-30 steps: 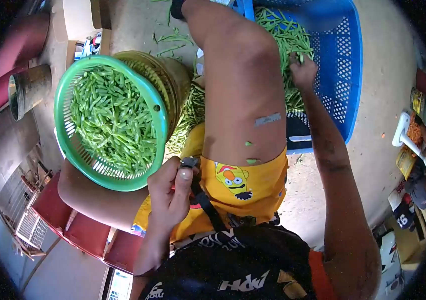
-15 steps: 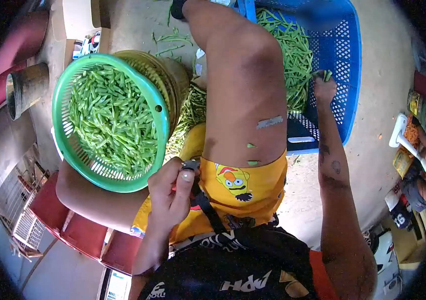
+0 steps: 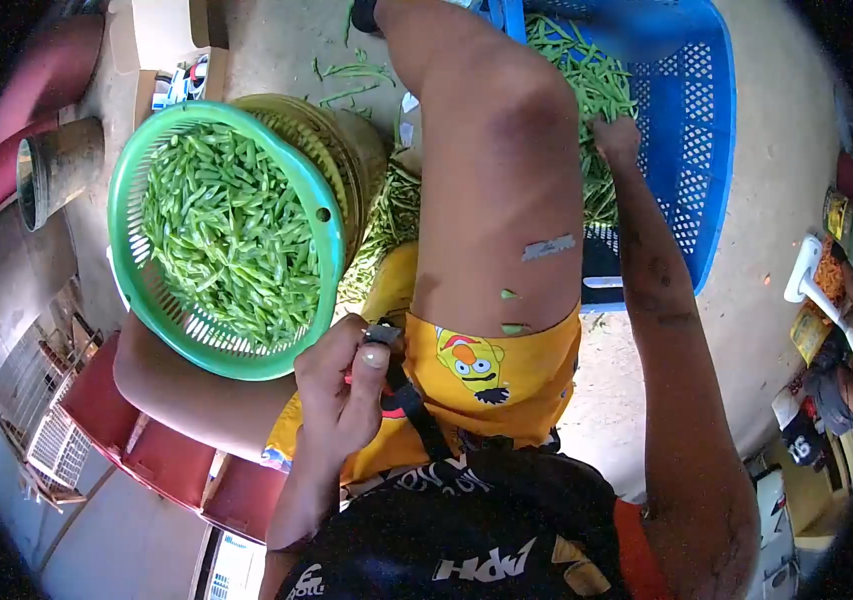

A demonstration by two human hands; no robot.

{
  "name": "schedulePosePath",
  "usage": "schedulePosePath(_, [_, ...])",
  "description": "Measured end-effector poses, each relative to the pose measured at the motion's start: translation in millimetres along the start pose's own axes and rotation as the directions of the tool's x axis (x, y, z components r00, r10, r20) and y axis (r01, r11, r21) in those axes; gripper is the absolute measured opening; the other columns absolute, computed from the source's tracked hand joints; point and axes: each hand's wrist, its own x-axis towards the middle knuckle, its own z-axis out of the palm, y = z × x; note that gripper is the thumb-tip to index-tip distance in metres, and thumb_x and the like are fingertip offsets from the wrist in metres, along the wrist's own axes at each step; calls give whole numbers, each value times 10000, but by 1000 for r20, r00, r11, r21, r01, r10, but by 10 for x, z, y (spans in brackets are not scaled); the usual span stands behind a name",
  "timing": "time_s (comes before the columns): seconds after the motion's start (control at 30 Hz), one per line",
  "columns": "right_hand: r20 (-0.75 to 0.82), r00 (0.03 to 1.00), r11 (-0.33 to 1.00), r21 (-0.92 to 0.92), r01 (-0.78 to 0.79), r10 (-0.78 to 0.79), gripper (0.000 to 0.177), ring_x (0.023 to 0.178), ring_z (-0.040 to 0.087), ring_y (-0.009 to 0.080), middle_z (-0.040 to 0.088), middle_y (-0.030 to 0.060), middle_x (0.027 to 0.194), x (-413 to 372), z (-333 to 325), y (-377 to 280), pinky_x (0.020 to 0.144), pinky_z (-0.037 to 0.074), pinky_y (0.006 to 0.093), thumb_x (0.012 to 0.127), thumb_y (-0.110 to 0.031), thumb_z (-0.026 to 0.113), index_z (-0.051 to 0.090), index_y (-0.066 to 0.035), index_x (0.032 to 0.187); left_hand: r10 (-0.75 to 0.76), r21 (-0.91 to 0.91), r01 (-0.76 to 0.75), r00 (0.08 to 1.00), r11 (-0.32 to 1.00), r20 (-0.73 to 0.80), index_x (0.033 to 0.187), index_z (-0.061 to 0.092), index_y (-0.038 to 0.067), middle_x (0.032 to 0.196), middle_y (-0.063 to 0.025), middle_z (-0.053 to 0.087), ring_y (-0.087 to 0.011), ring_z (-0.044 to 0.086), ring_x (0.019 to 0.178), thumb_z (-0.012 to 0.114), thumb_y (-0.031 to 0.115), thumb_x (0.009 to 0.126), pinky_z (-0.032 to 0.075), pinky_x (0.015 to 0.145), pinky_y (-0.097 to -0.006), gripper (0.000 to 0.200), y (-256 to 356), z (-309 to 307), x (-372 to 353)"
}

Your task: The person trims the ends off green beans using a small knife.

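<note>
My left hand (image 3: 340, 390) is closed in front of my yellow shorts, gripping a small knife (image 3: 381, 333). Only its short dark blade and a bit of red handle show. My right hand (image 3: 618, 140) is down in the blue basket (image 3: 722, 150), its fingers closed at the pile of long whole green beans (image 3: 587, 85); the fingertips are partly hidden. Cut green beans (image 3: 232, 235) fill a green plastic colander (image 3: 325, 250) on my left. Two small green bits (image 3: 514, 328) lie on my bare thigh, near a grey strip (image 3: 549, 247).
Under the colander stands a yellowish bucket (image 3: 362, 150), with bean trimmings (image 3: 397, 215) beside it. Loose beans (image 3: 355, 72) lie on the floor near an open cardboard box (image 3: 152, 90). A metal can (image 3: 62, 170) is at far left. Another person (image 3: 832, 385) is at far right.
My right hand has moved up and left within the blue basket, from its open mesh area onto the bean pile. The left hand stays in place with the knife.
</note>
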Motion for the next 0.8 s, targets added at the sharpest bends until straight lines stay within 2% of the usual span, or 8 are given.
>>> schedulePosePath(0.07, [-91, 984, 977, 140, 163, -151, 551, 886, 726, 376, 745, 218, 959, 118, 150, 293, 816, 556, 462, 813, -448, 786, 723, 34, 1072, 14, -15, -14, 1000, 1000, -16, 880, 653, -31, 667, -72, 549, -141, 528, 557, 549, 301, 1051, 407, 526, -305, 388, 7, 4, 8])
schedulePosePath(0.2, [-143, 987, 898, 418, 133, -80, 425, 694, 666, 244, 755, 136, 948, -178, -113, 500, 669, 539, 387, 865, -356, 740, 747, 4, 1091, 25, 24, -26, 998, 999, 55, 866, 641, -28, 660, -69, 532, -146, 507, 570, 514, 303, 1065, 400, 537, -311, 407, 30, 13, -4])
schedulePosePath(0.27, [133, 988, 478, 875, -79, -80, 322, 570, 498, 99, 736, 31, 948, -898, -715, 186, 539, 432, 277, 914, -233, 671, 744, -23, 1147, 57, 35, -60, 996, 998, 72, 868, 639, -26, 659, -70, 529, -148, 502, 576, 500, 297, 1071, 400, 543, -315, 405, 60, 51, -2])
schedulePosePath(0.4, [152, 952, 354, 934, -50, -266, 332, 573, 443, 40, 703, 10, 943, -2098, -1511, -155, 501, 348, 214, 956, -179, 638, 693, -13, 1239, -70, -138, 86, 991, 987, 118, 925, 659, -18, 630, 0, 494, -86, 422, 581, 426, 397, 1087, 326, 544, -294, 503, 319, 177, 20])
schedulePosePath(0.47, [179, 922, 321, 945, -64, -342, 320, 621, 522, 56, 705, 51, 952, -2682, -1695, -149, 508, 377, 217, 950, -165, 663, 691, 5, 1220, -76, -49, 88, 975, 995, 209, 943, 629, -27, 669, -85, 537, -171, 527, 605, 486, 304, 1080, 438, 580, -350, 385, 433, 191, 17])
schedulePosePath(0.53, [108, 830, 332, 938, 97, -548, 253, 683, 599, 93, 705, 81, 941, -3216, -1756, -146, 524, 411, 230, 917, -81, 700, 705, 14, 1151, 45, -68, -28, 965, 997, 258, 953, 618, -28, 667, -127, 543, -241, 557, 604, 527, 339, 1065, 455, 597, -388, 395, 400, 230, -12])
schedulePosePath(0.63, [147, 705, 252, 966, 47, -694, 186, 714, 631, 141, 701, 109, 897, -3736, -1894, -306, 586, 461, 272, 874, 15, 733, 709, 33, 1057, 77, -58, -61, 932, 996, 355, 975, 590, -21, 672, -205, 528, -384, 554, 610, 581, 343, 1038, 451, 598, -439, 369, 469, 285, -129])
schedulePosePath(0.8, [117, 624, 246, 961, 124, -773, 202, 738, 645, 175, 696, 136, 894, -3907, -1788, -302, 651, 492, 308, 872, 14, 741, 704, 42, 1068, 90, -62, -71, 914, 996, 396, 933, 577, -16, 645, -196, 528, -397, 560, 587, 599, 293, 1026, 431, 565, -442, 323, 421, 257, -295])
